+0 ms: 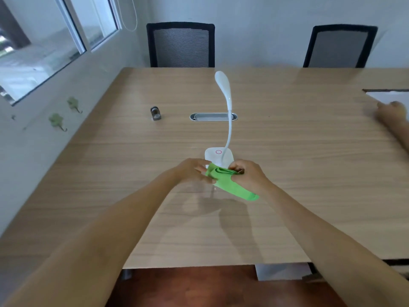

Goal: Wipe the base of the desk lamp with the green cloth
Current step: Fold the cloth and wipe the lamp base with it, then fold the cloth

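Observation:
A white desk lamp [228, 120] with a bent gooseneck stands in the middle of the wooden table [124, 173]. Its flat white base [212, 155] carries a pink ring button. The folded green cloth [230, 185] is held just above the near edge of the base and hides that edge. My right hand [247, 176] grips the cloth from the right, with a tail of cloth hanging below it. My left hand [192, 171] pinches the cloth's left end.
A small grey metal object [155, 113] stands left of a cable slot [213, 117] in the table. Two black mesh chairs [180, 44] stand at the far side. Another person's hand [391, 114] rests by white paper [389, 96] at the right edge.

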Motion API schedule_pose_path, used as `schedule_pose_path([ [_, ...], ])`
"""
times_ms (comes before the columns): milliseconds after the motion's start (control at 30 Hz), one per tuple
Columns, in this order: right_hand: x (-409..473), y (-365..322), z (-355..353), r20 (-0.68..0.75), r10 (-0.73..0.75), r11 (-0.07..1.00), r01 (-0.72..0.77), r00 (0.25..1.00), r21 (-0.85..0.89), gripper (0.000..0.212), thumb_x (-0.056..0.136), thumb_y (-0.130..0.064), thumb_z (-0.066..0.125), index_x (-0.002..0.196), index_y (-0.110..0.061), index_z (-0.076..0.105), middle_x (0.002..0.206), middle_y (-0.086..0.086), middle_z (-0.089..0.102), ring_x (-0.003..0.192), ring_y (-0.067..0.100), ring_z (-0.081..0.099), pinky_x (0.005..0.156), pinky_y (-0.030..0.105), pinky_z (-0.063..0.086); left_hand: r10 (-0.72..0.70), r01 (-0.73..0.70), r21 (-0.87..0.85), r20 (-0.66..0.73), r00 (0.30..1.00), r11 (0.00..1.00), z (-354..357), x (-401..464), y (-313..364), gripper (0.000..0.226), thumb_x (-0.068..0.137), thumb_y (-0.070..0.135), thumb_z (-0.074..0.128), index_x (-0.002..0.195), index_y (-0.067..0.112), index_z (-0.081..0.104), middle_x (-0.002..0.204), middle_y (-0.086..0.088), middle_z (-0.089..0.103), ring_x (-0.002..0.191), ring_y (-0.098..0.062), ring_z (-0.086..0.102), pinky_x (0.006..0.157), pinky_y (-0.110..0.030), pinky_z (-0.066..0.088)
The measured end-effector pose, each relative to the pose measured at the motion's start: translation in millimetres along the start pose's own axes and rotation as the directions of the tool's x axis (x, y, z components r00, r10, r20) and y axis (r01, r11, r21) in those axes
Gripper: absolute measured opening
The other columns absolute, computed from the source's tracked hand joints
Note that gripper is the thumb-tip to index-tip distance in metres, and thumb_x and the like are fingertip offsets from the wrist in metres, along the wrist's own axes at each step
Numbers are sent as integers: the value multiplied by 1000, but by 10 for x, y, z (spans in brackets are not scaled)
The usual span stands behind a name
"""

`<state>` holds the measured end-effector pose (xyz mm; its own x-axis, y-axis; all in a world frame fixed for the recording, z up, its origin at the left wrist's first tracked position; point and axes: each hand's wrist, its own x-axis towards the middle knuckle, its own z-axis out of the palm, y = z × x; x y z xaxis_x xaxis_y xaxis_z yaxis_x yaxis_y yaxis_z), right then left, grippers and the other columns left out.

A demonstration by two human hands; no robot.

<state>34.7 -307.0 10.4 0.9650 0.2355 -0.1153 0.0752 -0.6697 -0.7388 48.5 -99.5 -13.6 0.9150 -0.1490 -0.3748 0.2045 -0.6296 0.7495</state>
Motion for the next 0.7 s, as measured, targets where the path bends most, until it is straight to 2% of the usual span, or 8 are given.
schedule_pose_path([
  [100,54,-96,113,60,-15,1000,13,998,29,26,72,-1,59,92,-15,68,87,-3,65,83,14,58,67,20,41,-31,26,-130,-38,999,991,-90,-78,-54,35,69,19,81,101,7,73,91,-4,66,86,-15,59,87,-32,51],
  [200,137,-164,233,154,2,999,-9,988,48,28,73,-7,65,99,-19,65,91,0,64,86,17,60,71,24,43,-76,60,-247,-54,996,967,-264,-188,-177,33,72,11,78,101,-2,70,92,-10,64,87,-18,60,95,-38,53],
  [267,202,-197,316,237,18,1000,-22,971,13,33,73,-10,67,104,-21,62,95,3,64,89,20,61,72,26,45,-117,92,-288,-71,991,953,-412,-283,-293,34,73,9,76,103,-7,68,94,-11,65,88,-19,61,92,-37,54],
  [333,263,-249,416,314,16,1000,-7,949,-30,37,73,-10,68,108,-19,60,99,5,63,91,22,61,72,28,47,-158,121,-339,-85,984,933,-582,-411,-445,27,75,8,75,99,-4,69,91,-8,67,84,-18,63,83,-26,56],
  [433,333,-387,600,367,-29,999,33,930,-5,30,74,-3,66,101,-16,62,82,1,61,78,17,56,64,24,42,-213,148,-447,-100,972,882,-823,-620,-758,12,77,8,73,89,8,72,82,0,74,72,-10,69,69,-17,60],
  [567,427,-650,981,377,-33,983,-37,925,177,23,77,4,63,95,-10,66,78,4,60,64,9,51,62,19,40,-342,181,-598,-167,925,781,-1044,-896,-1217,34,75,10,76,105,-4,67,102,-15,72,75,-14,70,62,-18,60],
  [633,470,-818,1254,423,3,968,-110,906,228,18,78,5,62,74,-13,64,73,6,59,63,12,52,65,26,46,-412,189,-637,-222,884,747,-1108,-1039,-1420,41,75,9,76,111,-7,63,103,-17,70,74,-15,70,55,-17,59],
  [700,496,-941,1492,437,59,926,-213,898,311,27,81,7,59,63,-14,57,72,9,60,72,24,60,78,41,53,-457,194,-658,-253,853,727,-1131,-1114,-1563,40,77,9,73,114,-5,62,110,-16,68,89,-21,68,59,-18,60],
])
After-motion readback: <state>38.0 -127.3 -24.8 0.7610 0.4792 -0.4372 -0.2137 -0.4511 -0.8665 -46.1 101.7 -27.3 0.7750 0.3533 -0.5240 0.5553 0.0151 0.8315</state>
